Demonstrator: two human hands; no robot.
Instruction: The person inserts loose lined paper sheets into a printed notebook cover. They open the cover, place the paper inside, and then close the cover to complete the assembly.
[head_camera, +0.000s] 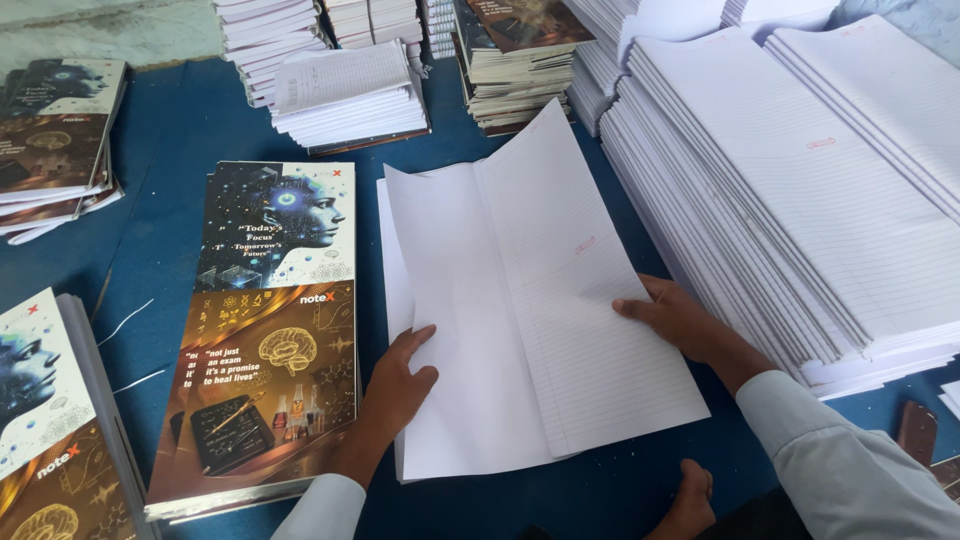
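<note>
Nearest the camera, on the blue table (165, 250), the left hand (395, 385) lies flat with fingers spread on the left edge of a folded bundle of ruled sheets (530, 310), gripping nothing. Right of it, the right hand (675, 320) pinches the bundle's right edge. Just left lies a stack of printed covers (270, 320). Farther right rises a tall pile of ruled paper (800, 190); notebook stacks (350, 90) sit beyond.

paper stacks (800, 190) right, covers (265, 330) left
</note>
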